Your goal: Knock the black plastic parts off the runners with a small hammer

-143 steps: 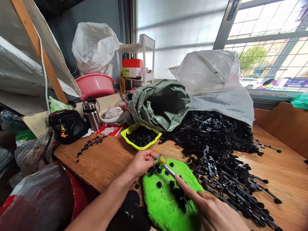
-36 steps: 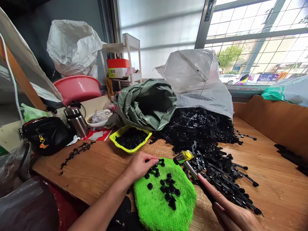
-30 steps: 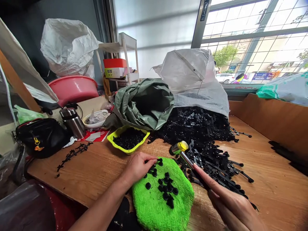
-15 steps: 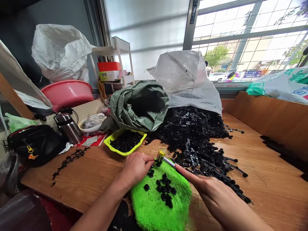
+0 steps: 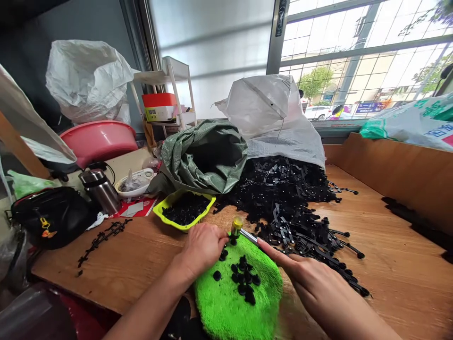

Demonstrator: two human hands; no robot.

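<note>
My right hand (image 5: 300, 267) grips a small hammer (image 5: 248, 236) by its metal handle, the forefinger stretched along it. The hammer's yellow-topped head stands upright over a black part (image 5: 233, 240) at the far edge of a green cloth (image 5: 244, 316). Beside the head, the fingertips of my left hand (image 5: 207, 243) are pinched close to that part; what they hold is too small to tell. Several round black pieces (image 5: 244, 276) lie loose on the cloth.
Behind the cloth a yellow-green basket (image 5: 184, 225) holds black parts. A large heap of black strips (image 5: 283, 189) spreads from a white sack (image 5: 279, 118) at the right. An open green sack (image 5: 205, 156), a steel flask (image 5: 101, 189) and a black bag (image 5: 53, 215) stand further left.
Both hands and the hammer stay nearly where they were; the hammer head is slightly higher. The view has shifted a little.
</note>
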